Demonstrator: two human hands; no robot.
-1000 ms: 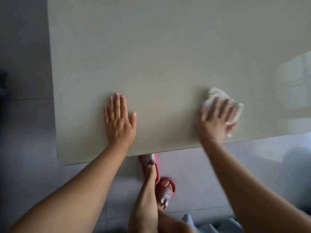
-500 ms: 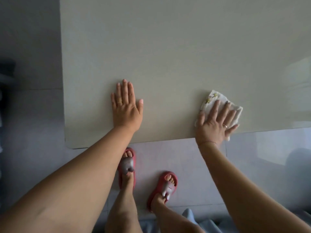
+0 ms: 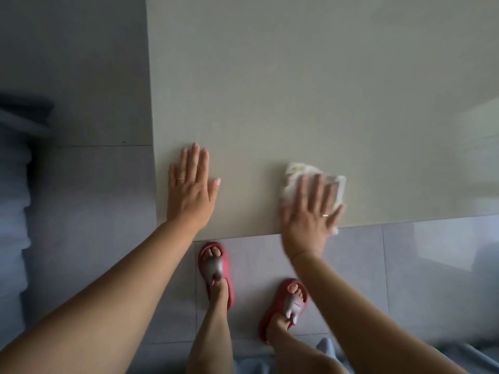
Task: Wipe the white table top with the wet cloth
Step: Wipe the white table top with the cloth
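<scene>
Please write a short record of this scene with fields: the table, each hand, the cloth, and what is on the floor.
table top: white, seen from above at its near left corner
left hand: flat on the table, fingers straight, holds nothing
right hand: blurred, fingers spread, presses the cloth by the near edge
cloth: white, crumpled, partly under the right hand
floor: grey tiles
red slippers: on both feet

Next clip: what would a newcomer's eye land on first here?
The right hand, blurred, presses a pale cloth with spread fingers close to the near edge of the table top. The left hand lies flat on the table beside its left edge. Below the edge, a pair of red slippers stands out against the grey floor tiles.
</scene>
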